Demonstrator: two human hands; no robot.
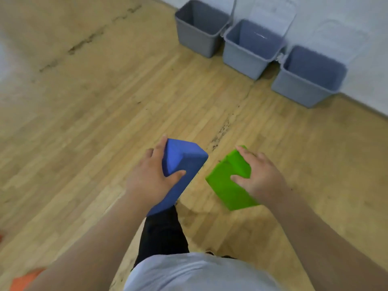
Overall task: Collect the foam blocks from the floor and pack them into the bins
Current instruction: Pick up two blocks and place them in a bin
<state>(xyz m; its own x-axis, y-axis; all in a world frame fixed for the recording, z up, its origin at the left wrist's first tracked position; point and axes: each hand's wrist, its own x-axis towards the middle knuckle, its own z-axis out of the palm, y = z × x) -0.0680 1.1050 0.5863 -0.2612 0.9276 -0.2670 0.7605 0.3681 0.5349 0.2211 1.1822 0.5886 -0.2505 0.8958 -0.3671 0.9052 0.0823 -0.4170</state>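
Observation:
My left hand (150,178) grips a blue foam block (184,162), thumb on its top face and fingers round its far end. My right hand (259,175) grips a green foam block (225,185), thumb on top and fingers over its far edge. Both blocks are held in the air above the wooden floor, a short gap between them. Ahead stand three grey bins against the wall: the left bin (199,42), the middle bin (246,57) and the right bin (300,87). All three are open and look empty.
The bins stand in a diagonal row along a pale wall (357,22) at the upper right. An orange object (23,280) lies on the floor at the bottom left corner. Worn wooden floor (105,112) stretches between me and the bins.

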